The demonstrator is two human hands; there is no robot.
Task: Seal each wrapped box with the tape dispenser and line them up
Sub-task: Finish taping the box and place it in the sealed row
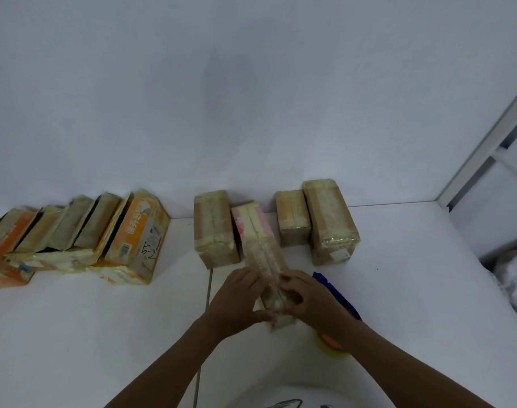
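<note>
A long pink and tan wrapped box [258, 242] lies on the white table [104, 334], its near end between my hands. My left hand [236, 301] grips that end from the left, thumb along the front. My right hand [307, 298] holds it from the right with curled fingers. The blue tape dispenser [336, 293] with a yellow tape roll [329, 347] lies just right of my right wrist, partly hidden. Three taped boxes stand against the wall: one [214, 228] left of the held box, two [292, 219] [330, 222] on the right.
A row of several orange and tan boxes [74, 234] leans together at the back left, on flat packets. A white wall runs behind the table. A metal frame [483, 148] and white bags [516, 278] are at the right edge.
</note>
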